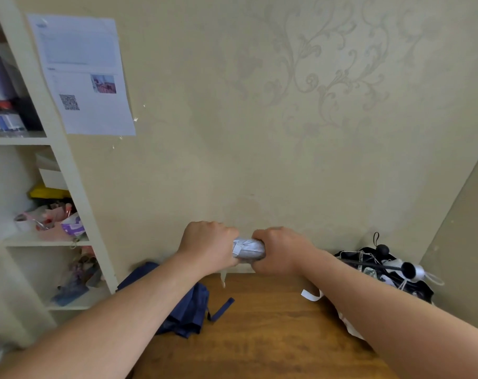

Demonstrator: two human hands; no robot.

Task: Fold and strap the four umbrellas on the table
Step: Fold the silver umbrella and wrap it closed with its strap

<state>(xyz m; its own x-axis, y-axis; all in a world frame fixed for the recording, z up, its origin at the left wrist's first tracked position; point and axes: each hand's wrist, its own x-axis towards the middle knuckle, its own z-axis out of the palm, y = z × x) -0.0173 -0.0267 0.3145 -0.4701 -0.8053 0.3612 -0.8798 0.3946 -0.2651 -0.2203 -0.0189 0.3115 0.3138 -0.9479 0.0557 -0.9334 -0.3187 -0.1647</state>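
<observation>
the table [259,337] carries a loose navy umbrella [188,310] at its left edge and a black umbrella [382,269] at its far right corner. above the far edge, the left hand [207,246] and right hand [281,248] curl tightly around a rolled grey umbrella [250,248]. its fabric looks light and slippery over stiff ribs, so hold the roll firmly near its strap [236,248].

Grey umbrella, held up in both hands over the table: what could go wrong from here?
1. Both hands, left and right, grip the grey umbrella with only a short bundle between them; if one lets go, the folds may loosen.
2. Its strap hangs loose below, so it may get trapped in the folds.
3. The black umbrella lies by the right forearm and could get knocked.
</observation>
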